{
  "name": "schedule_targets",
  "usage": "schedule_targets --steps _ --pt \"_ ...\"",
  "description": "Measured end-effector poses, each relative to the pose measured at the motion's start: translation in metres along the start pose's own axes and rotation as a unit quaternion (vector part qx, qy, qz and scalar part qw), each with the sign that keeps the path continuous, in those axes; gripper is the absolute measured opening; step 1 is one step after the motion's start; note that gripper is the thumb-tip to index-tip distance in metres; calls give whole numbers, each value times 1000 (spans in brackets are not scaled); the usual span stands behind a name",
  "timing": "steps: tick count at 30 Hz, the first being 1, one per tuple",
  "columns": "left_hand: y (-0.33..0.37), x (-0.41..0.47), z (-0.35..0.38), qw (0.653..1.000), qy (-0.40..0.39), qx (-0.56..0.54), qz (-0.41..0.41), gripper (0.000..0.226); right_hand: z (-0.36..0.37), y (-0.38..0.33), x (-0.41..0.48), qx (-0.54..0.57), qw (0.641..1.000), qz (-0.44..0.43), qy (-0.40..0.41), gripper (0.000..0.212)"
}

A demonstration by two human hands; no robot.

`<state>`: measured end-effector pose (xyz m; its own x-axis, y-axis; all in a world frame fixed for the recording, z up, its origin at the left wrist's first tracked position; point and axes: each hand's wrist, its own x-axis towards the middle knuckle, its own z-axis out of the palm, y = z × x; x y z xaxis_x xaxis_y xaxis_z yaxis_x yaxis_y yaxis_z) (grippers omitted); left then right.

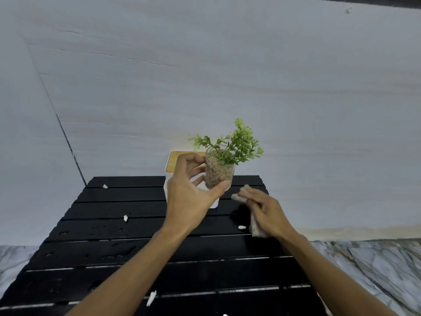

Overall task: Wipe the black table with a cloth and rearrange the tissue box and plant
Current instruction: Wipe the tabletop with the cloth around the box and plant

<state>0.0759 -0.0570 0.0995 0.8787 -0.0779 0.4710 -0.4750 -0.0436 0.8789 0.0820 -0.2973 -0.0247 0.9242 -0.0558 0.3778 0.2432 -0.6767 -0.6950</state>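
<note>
Pebbles (216,172) fill the clear plant pot (225,166), gripped aloft by the left hand (189,197) over the tissue box (175,161) at the desk's (114,236) far edge. The right hand (268,213) clutches the cloth (256,230) near the right edge; white scraps (125,218) dot the left slats.

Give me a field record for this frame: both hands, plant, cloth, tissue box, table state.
left hand: fingers and thumb grip the plant's clear cup
plant: upright in a pebble-filled cup, apparently lifted off the table, in front of the tissue box
right hand: holds the cloth against the table's far right part
cloth: beige, bunched under the hand
tissue box: white, wooden lid, at the far edge, partly hidden by the left hand
table: black slats, wet spots
white scraps: several scattered, not yet wiped away
</note>
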Motion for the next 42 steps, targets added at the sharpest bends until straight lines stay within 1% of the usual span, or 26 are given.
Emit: schedule_targets --steps 1,4,6,9,14,16,18,21,23,24,26,27,30,35,38,42 --pt "0 0 0 1000 0 1 0 62 1 6 7 -25 1000 15 2 36" --pt "-1 0 0 1000 1 0 -3 62 14 19 24 -103 993 49 -33 36" --pt "-2 2 -1 1000 3 0 -5 63 22 16 29 -132 989 40 -55 38" --pt "-5 3 -1 1000 3 4 -4 63 27 11 26 -162 980 -3 -112 44" --pt "-7 -2 9 1000 -1 -3 -14 63 21 -1 -9 -156 967 -88 -180 50" --pt "-9 -3 15 1000 -3 -11 -21 63 17 -12 -22 -139 964 -104 -202 49" --pt "-12 -5 22 999 -11 -16 -32 63 11 -20 -35 -106 966 -102 -214 48" --pt "-20 -7 36 998 -29 -17 -45 64 -1 -27 -54 -17 980 -49 -190 45" --pt "-26 -5 47 998 -42 -14 -54 64 -6 -26 -62 27 992 -7 -123 43" --pt "-30 -4 53 997 -47 -12 -58 64 -6 -24 -64 25 996 8 -83 43" --pt "-39 -1 66 996 -53 -4 -65 64 -4 -19 -67 -36 998 36 -26 43" --pt "-44 -1 72 996 -55 -1 -68 64 -3 -16 -68 -77 996 52 -12 44" --pt "-62 1 92 995 -61 10 -73 64 5 -17 -75 -159 984 83 -5 47" --pt "-91 10 118 994 -66 38 -80 64 14 -23 -85 -293 955 48 14 58" --pt "-109 16 128 993 -60 58 -86 64 15 -17 -85 -321 945 66 -18 62" --pt "-125 23 139 992 -50 64 -92 63 15 -19 -85 -326 940 92 -34 69"
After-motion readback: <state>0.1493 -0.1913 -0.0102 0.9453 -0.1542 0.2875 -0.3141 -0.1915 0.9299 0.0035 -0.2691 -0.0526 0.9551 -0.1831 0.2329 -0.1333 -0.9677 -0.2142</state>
